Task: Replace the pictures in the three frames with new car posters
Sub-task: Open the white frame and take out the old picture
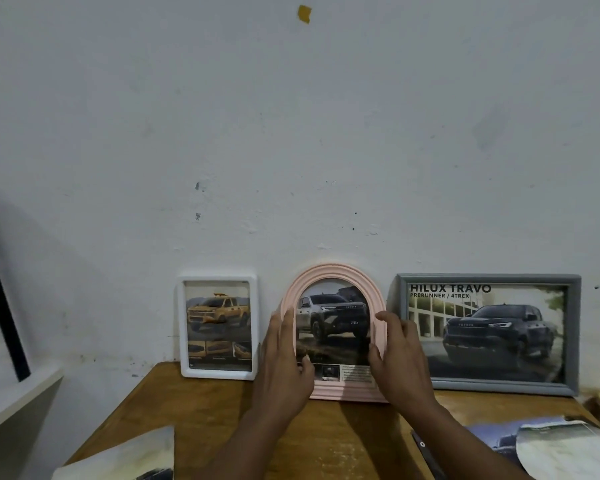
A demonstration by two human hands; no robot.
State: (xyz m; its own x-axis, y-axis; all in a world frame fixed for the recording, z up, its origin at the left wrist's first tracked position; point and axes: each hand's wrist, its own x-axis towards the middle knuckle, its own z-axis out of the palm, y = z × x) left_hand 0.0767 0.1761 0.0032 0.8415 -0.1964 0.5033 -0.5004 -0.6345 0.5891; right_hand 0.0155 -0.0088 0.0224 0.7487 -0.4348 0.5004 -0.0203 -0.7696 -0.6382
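Three frames lean upright against the white wall at the back of a wooden table. The white frame on the left shows a yellow pickup. In the middle stands a pink arched frame with a silver pickup poster. The grey frame on the right shows a dark pickup under the words HILUX TRAVO. My left hand grips the pink frame's left edge, thumb on the glass. My right hand grips its right edge.
Loose paper sheets and a car brochure lie at the table's right front. Another paper sheet lies at the left front. A white shelf and a dark bar stand off the table's left side.
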